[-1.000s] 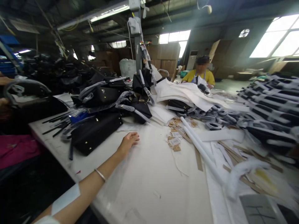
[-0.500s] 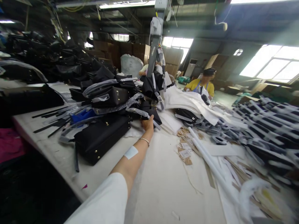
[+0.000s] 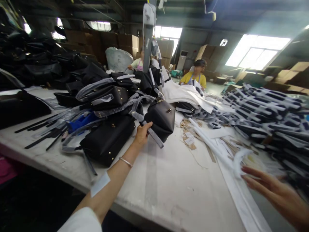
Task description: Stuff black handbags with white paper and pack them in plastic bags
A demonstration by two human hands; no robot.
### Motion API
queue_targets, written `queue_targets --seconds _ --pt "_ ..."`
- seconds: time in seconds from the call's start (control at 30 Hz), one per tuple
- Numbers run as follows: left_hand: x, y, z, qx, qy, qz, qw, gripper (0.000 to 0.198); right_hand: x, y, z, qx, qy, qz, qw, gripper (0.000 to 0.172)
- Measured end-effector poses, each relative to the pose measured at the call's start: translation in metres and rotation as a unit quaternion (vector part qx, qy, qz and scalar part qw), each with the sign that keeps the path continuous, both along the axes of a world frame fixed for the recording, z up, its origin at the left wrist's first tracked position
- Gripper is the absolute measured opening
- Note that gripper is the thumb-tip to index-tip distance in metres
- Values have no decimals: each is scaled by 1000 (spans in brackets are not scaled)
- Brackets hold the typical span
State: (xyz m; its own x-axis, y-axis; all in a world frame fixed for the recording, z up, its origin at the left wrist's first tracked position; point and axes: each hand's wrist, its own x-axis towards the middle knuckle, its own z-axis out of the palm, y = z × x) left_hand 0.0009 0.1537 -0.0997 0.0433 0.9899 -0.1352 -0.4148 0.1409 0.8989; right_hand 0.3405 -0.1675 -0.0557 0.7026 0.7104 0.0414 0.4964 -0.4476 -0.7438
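Note:
My left hand [image 3: 143,132] is closed round the plastic-wrapped strap of a black handbag [image 3: 162,117], near the middle of the table. The bag tilts, with a small gold clasp on its face, and the strap's end sticks out below my fingers. Another black handbag [image 3: 108,138] lies on its side left of my wrist. At the lower right my right hand [image 3: 272,190] reaches in with its fingers apart and nothing in them. Beside its fingertips curves a white padded roll [image 3: 238,162].
More black bags [image 3: 106,98] are heaped behind, near a grey post [image 3: 147,42]. Cardboard tags [image 3: 189,135] lie right of centre on the pale table [image 3: 183,180]. Wrapped black pieces [image 3: 263,106] are stacked at the right. A person in yellow [image 3: 201,77] works beyond the table.
My left hand has drawn the black handbag nearer, out from the pile, so more of it shows. My right hand has entered at the lower right. The camera view has shifted.

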Motion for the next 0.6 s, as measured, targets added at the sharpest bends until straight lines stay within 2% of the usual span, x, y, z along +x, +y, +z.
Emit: queue_targets --seconds 0.07,0.13,0.23,0.27,0.33,0.4,0.43,0.5,0.53,0.6 --pt "-21 -24 1 -10 -17 -76 997 32 -13 6 -6 -14 44 17 999 43" --pt "-37 -44 -2 -41 -19 -167 985 34 -28 11 -11 20 81 21 996 54" --pt "-46 -65 -18 -95 22 -341 935 36 -54 10 -23 59 132 34 989 68" --pt "-45 -70 -25 -94 58 -378 919 38 -62 7 -27 52 148 45 987 69" --pt "-41 -78 -38 -67 139 -386 909 45 -75 -2 -37 12 155 74 985 64" --pt "-37 -82 -44 -34 194 -347 917 56 -82 -12 -44 -35 113 96 988 55" --pt "-36 -85 -42 -10 216 -323 921 60 -84 -17 -45 -49 85 100 990 52" --pt "-36 -91 -29 78 269 -287 916 61 -89 -23 -44 -46 37 84 995 49" --pt "-38 -97 -20 140 299 -280 901 57 -92 -24 -41 -36 18 76 996 48" --pt "-41 -112 1 264 343 -309 847 49 -103 -22 -32 -3 -31 79 996 44"
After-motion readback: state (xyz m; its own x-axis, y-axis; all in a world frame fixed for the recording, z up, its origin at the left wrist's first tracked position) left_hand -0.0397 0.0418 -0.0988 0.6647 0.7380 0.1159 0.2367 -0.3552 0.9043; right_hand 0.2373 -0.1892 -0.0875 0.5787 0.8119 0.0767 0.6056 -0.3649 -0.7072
